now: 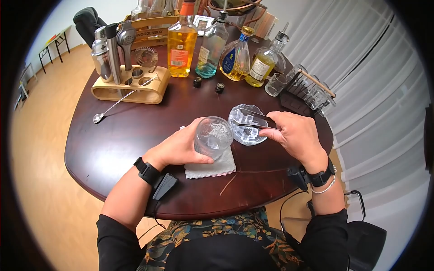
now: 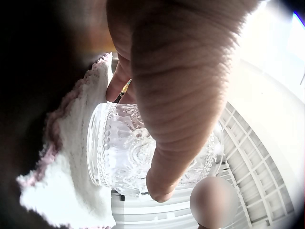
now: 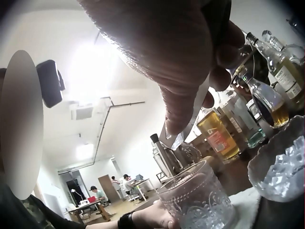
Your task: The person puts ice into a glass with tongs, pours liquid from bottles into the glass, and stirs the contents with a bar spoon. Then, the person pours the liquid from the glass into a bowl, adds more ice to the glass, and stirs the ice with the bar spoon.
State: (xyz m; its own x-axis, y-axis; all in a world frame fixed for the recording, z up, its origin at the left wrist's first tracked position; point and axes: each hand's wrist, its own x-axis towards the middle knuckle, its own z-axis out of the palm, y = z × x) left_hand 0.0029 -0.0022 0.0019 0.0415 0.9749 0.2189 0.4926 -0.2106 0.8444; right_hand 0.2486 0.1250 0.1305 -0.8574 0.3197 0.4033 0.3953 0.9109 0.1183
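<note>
- Reading "WOODENBOX" and "NO.3" on the wooden crate [image 1: 145, 22] at the back; too small to make out on the orange-labelled bottle [image 1: 179, 56].
- Gripping the clear embossed glass [image 1: 214, 136] in the left hand [image 1: 178, 147], over the white cloth [image 1: 210, 168]; cannot tell if touching.
- Pinching the tongs [image 1: 267, 119] in the right hand [image 1: 297, 134], above the ice bowl [image 1: 248, 142], just beside the glass.
- Leaving dark counter [image 1: 126, 140] between cloth and near edge; wider between wooden stand [image 1: 162, 77] and left hand.
- Near the right edge, the glass rack [image 1: 318, 82].
- Counting four bottles in the front row, two black caps [image 1: 197, 82] before them, one bar spoon [image 1: 97, 118] leaning on the stand, one small glass [image 1: 275, 86] beside the rack.
</note>
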